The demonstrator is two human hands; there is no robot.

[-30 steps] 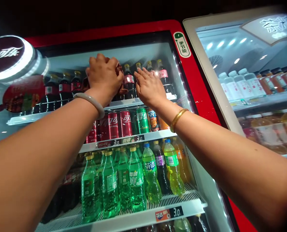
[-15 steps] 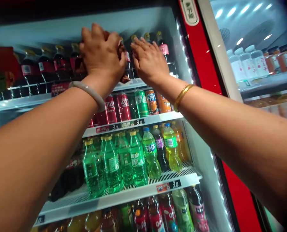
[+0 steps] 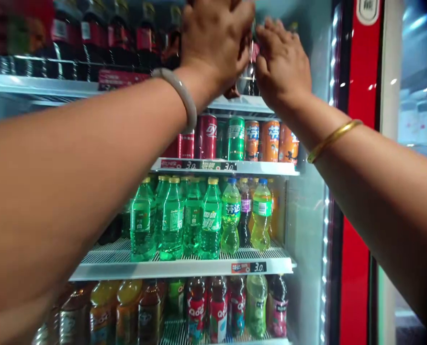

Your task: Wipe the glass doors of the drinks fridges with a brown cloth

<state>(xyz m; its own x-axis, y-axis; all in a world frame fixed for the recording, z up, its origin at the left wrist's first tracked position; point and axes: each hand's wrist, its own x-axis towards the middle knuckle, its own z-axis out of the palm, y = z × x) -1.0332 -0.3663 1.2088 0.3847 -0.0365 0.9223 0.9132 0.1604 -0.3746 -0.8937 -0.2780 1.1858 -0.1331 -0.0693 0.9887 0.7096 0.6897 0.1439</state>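
- Wad [image 3: 232, 91]: brown, cloth-like, bunched under left hand [image 3: 215, 43], upper middle of view, in front of the top shelf [image 3: 30, 85].
- Wad's visible scrap hangs below the palm's right side, tip pointing down. Long axis: can't tell, most of it is covered.
- Left grip: fingers bent and clamped on the wad. Back of hand faces the camera, knuckles up.
- Left arm runs in from lower left, rising to the right; grey bangle [image 3: 183, 96] at the wrist.
- Right hand [image 3: 285, 62]: just right of the left, apart from it. Fingers extended, side by side, pointing up and left; thumb below them. Palm faces the cooler; can't tell if it's touching glass.
- Right arm rises leftward from lower right; gold bangle [image 3: 333, 139] on the forearm.
- Left hand's top is cut off by the frame edge; its fingertips are hidden.
- Dark bottles [image 3: 120, 38], upright, blurred, partly behind the left hand.
- Left forearm hides part of the cans [image 3: 208, 136] row and the green bottles [image 3: 172, 218] shelf.
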